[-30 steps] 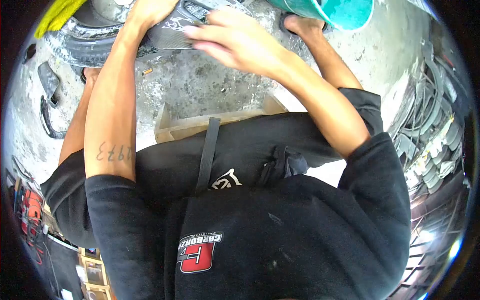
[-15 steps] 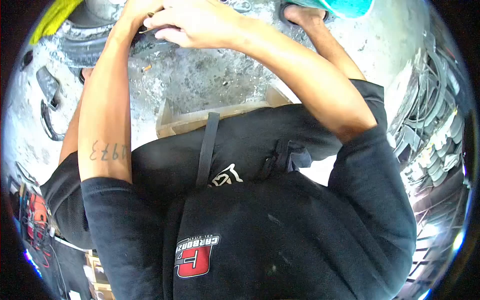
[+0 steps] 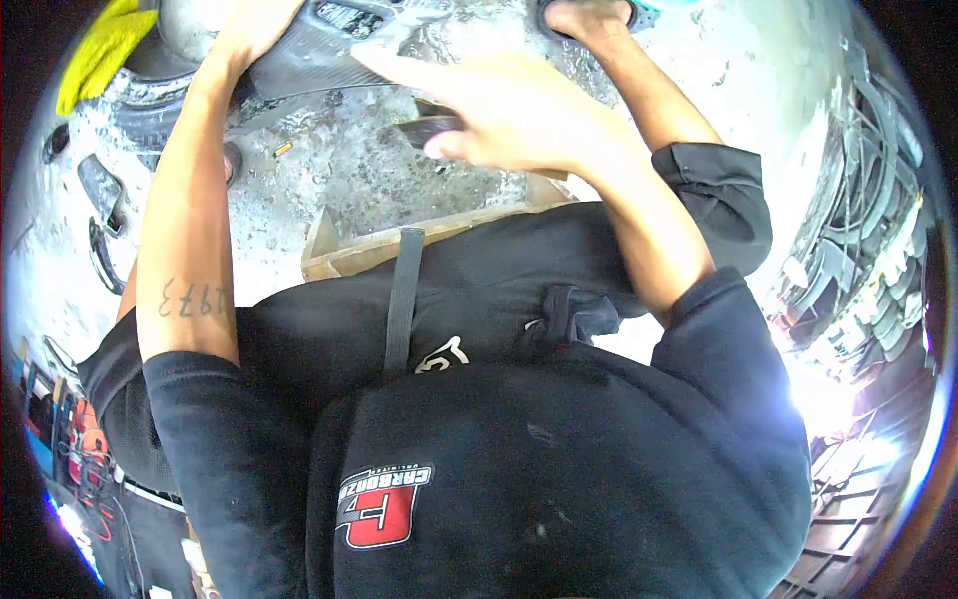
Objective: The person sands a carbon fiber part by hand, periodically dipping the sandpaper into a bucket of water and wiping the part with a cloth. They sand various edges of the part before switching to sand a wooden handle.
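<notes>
My left hand (image 3: 257, 28) is at the upper left, against the left side of a dark panel with a carbon-fibre weave (image 3: 324, 62). The top edge of the picture cuts off its fingers, so its grip does not show. My right hand (image 3: 524, 112) is to the right of the panel, its index finger stretched out towards the panel's surface. Between thumb and the other fingers it pinches a thin dark piece with a yellowish edge (image 3: 431, 124), perhaps a folded sheet. The hand is slightly blurred.
A yellow cloth (image 3: 105, 55) is at the upper left, near a rounded grey object. A wooden frame (image 3: 439, 232) stands before my lap. On the stained floor are an orange stub (image 3: 283, 150) and dark parts (image 3: 100, 190). Many curved pieces (image 3: 858, 220) are piled at right.
My right hand has moved right and down, away from my left hand, showing the dark piece in it. More of the woven panel is visible. My left hand has shifted slightly left and up.
</notes>
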The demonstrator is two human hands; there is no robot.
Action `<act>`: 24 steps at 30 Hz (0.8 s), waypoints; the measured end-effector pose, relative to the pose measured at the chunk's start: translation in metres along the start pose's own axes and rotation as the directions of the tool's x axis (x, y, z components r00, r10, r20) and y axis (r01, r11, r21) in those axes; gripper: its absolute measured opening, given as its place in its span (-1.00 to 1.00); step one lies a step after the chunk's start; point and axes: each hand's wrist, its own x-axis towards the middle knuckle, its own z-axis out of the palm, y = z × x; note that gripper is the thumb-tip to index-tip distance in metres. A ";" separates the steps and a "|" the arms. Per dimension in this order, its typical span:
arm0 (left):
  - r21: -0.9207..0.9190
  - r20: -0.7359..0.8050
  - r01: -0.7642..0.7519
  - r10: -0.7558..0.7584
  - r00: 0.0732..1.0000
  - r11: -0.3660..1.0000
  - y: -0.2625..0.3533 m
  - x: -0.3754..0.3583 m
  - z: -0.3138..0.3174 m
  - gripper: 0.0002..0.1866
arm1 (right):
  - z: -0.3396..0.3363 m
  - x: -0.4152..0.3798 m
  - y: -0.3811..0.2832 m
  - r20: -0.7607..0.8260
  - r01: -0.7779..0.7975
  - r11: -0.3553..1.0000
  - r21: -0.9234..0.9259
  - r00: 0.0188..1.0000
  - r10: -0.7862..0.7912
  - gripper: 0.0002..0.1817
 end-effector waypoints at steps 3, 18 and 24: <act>-0.005 0.018 0.011 -0.011 1.000 1.000 0.011 -0.005 -0.004 -0.27 | 0.006 0.017 -0.003 0.033 -0.003 0.986 -0.165 0.999 0.009 -0.09; -0.033 -0.019 0.158 -0.158 0.987 0.987 0.034 -0.025 -0.011 -0.19 | 0.006 0.039 -0.004 0.064 0.017 0.947 -0.319 0.998 0.003 -0.10; 0.049 -0.089 0.135 -0.130 0.988 0.990 0.019 -0.017 -0.004 -0.17 | -0.013 0.000 0.009 0.135 0.061 0.952 -0.300 0.991 -0.021 -0.23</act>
